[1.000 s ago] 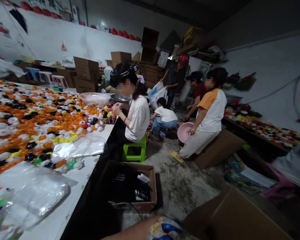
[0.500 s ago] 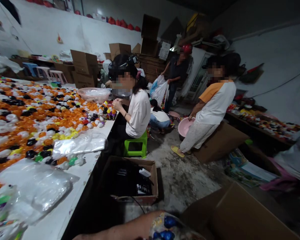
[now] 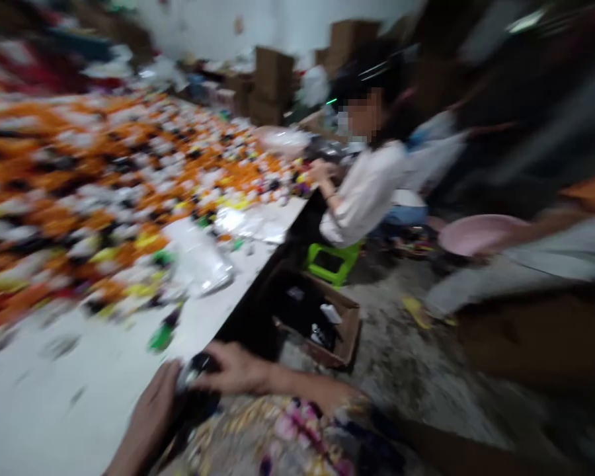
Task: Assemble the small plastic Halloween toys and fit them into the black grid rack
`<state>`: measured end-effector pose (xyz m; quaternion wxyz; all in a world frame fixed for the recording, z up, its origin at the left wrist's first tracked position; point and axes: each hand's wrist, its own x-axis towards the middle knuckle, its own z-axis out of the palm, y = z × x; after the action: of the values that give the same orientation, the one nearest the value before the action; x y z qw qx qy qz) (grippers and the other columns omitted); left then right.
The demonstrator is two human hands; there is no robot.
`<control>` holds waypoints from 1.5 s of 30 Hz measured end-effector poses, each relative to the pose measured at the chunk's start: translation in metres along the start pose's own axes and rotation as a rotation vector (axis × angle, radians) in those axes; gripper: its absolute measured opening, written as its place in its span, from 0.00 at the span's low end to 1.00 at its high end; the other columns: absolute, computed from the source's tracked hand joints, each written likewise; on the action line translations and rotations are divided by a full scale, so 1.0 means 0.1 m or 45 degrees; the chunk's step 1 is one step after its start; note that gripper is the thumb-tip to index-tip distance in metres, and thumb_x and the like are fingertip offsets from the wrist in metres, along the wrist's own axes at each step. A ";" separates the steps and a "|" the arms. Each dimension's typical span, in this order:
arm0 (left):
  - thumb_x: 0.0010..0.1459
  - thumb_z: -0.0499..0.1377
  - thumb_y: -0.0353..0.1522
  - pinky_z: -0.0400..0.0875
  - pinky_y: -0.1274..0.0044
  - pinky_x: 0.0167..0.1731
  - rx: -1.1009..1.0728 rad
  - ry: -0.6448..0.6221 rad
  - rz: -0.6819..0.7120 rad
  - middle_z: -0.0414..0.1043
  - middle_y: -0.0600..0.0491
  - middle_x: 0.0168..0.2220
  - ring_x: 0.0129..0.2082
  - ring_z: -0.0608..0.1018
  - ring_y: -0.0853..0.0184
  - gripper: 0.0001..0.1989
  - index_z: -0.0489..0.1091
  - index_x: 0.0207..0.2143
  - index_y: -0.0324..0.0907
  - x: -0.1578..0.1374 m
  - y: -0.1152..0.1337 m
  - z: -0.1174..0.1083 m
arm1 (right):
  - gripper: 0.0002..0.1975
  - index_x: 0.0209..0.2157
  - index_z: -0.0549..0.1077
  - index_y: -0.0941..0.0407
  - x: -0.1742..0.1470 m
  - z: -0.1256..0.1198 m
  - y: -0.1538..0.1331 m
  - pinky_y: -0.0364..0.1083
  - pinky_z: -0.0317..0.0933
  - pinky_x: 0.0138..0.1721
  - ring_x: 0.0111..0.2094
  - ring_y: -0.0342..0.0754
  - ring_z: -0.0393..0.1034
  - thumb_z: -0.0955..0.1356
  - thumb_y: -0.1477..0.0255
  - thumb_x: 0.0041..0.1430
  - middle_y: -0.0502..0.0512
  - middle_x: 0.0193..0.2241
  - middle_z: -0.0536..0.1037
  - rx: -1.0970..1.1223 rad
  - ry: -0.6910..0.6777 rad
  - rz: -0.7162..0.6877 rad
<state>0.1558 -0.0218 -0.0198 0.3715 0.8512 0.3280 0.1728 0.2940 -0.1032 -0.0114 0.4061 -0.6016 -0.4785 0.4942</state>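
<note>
At the table's near edge, my right hand [image 3: 235, 370] is closed around a small black-and-white plastic piece [image 3: 201, 367]. Its exact kind is lost in the blur. From the other side, my left hand [image 3: 153, 400] bends its fingers against the same piece, so both hands meet on it. A green piece with a dark end [image 3: 162, 334] lies on the white tabletop [image 3: 34, 403] just beyond. Farther off spreads a heap of small orange, white, black and yellow plastic pieces [image 3: 129, 172]. Floral cloth [image 3: 287, 430] covers my lap below the hands.
Clear plastic bags [image 3: 198, 258] lie beside the heap. An open carton [image 3: 344, 330] stands on the floor right of the table. A person [image 3: 367, 185] sits by a green stool [image 3: 332, 264]; another person, at right, is near a pink basin [image 3: 480, 233].
My view has swung left and down, blurring the picture. Both hands now show together at the table edge on the small piece; before, only a forearm showed at the bottom.
</note>
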 end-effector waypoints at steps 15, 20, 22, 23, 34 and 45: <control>0.60 0.51 0.46 0.58 0.75 0.28 -0.447 0.311 -0.599 0.57 0.58 0.21 0.23 0.62 0.67 0.16 0.56 0.26 0.47 -0.13 -0.11 -0.29 | 0.19 0.33 0.63 0.53 0.60 0.23 -0.01 0.41 0.64 0.24 0.21 0.41 0.67 0.73 0.57 0.49 0.42 0.21 0.69 0.230 -0.251 0.070; 0.61 0.46 0.53 0.57 0.76 0.22 -0.868 0.632 -0.687 0.55 0.61 0.21 0.19 0.60 0.70 0.21 0.56 0.29 0.46 -0.11 -0.39 -0.51 | 0.29 0.52 0.67 0.58 0.93 0.42 -0.05 0.47 0.72 0.34 0.28 0.46 0.75 0.68 0.53 0.55 0.53 0.30 0.78 0.241 -0.268 -0.029; 0.61 0.48 0.53 0.56 0.77 0.22 -0.930 0.758 -0.735 0.56 0.61 0.21 0.19 0.60 0.71 0.21 0.56 0.29 0.46 -0.14 -0.53 -0.58 | 0.29 0.53 0.68 0.59 1.06 0.46 -0.02 0.50 0.72 0.37 0.31 0.48 0.76 0.66 0.53 0.58 0.58 0.34 0.79 0.145 -0.275 -0.058; 0.61 0.48 0.51 0.56 0.78 0.22 -0.945 0.803 -0.774 0.56 0.61 0.21 0.19 0.61 0.71 0.20 0.55 0.30 0.45 -0.16 -0.61 -0.61 | 0.27 0.54 0.69 0.58 1.12 0.46 0.01 0.52 0.72 0.39 0.33 0.49 0.77 0.65 0.55 0.59 0.59 0.37 0.80 0.059 -0.251 -0.092; 0.58 0.53 0.37 0.68 0.71 0.42 -0.367 0.667 -0.637 0.70 0.51 0.31 0.36 0.72 0.62 0.09 0.68 0.28 0.44 -0.33 -1.02 -0.86 | 0.21 0.48 0.75 0.56 1.83 0.52 -0.29 0.51 0.65 0.51 0.47 0.54 0.72 0.60 0.78 0.56 0.61 0.44 0.77 -0.842 -0.049 -0.604; 0.53 0.61 0.36 0.65 0.78 0.28 -1.085 1.118 -0.835 0.72 0.52 0.35 0.25 0.70 0.72 0.19 0.70 0.48 0.41 0.09 -1.44 -1.28 | 0.25 0.55 0.71 0.56 2.45 1.27 -0.77 0.48 0.66 0.42 0.43 0.55 0.75 0.62 0.83 0.58 0.63 0.44 0.78 -1.360 -0.433 -0.431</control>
<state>0.0320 0.1240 -0.0419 0.5392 0.3393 0.5920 0.4937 0.1692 0.1547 -0.0114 0.0374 -0.5503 -0.8092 0.2026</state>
